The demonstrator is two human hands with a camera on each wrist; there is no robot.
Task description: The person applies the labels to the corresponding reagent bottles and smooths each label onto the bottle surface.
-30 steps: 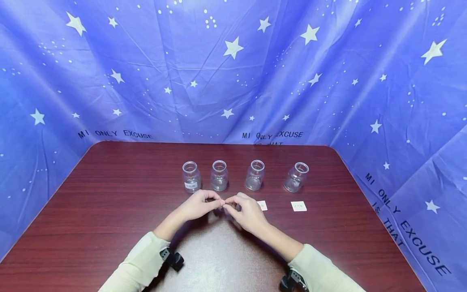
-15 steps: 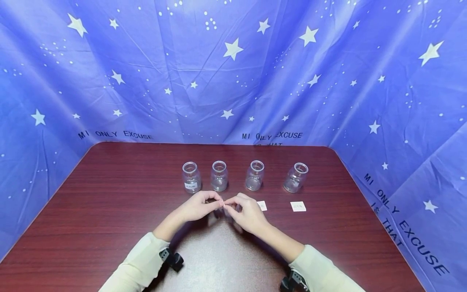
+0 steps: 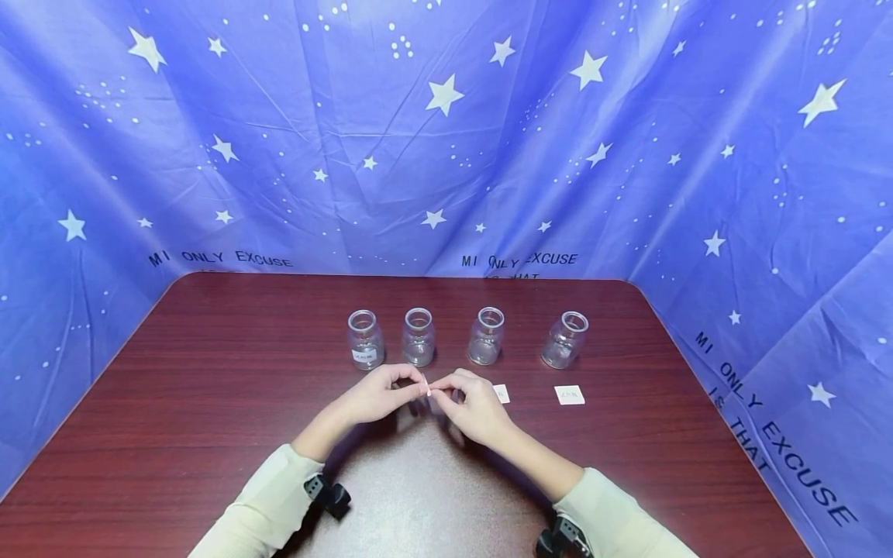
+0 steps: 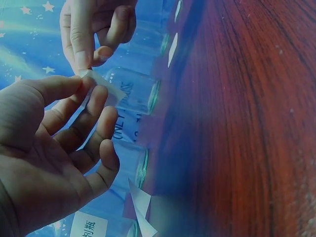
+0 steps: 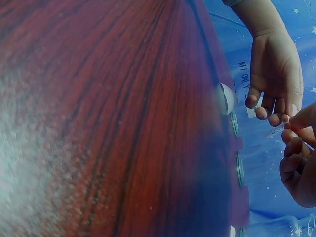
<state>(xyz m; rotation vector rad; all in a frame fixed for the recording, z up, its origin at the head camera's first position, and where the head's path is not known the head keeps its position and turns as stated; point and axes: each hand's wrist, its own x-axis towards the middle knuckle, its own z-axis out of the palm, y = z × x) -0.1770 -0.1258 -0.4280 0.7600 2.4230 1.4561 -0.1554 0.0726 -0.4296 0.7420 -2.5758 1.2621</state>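
In the head view my left hand (image 3: 377,394) and right hand (image 3: 480,409) meet in front of the glass jars. Between them is a small white label (image 4: 112,90), clearest in the left wrist view. My left thumb and index finger pinch one edge of it, the other left fingers loosely bent beside it. Thumb and index finger of the right hand pinch the label's corner, and its remaining fingers curl inward. Behind the hands stand a jar with a label stuck on its front (image 3: 363,335) and an unlabelled jar (image 3: 418,338).
Two more unlabelled jars, one near the middle (image 3: 486,338) and one at the right (image 3: 566,341), continue the row. White square labels lie before them, one partly covered (image 3: 502,394), one fully visible (image 3: 570,395). A curled white paper strip (image 4: 141,207) lies near the labelled jar.
The hands stay in nearly the same place. The white label between the fingertips shows a little more now, and the right fingertips have shifted slightly against it.
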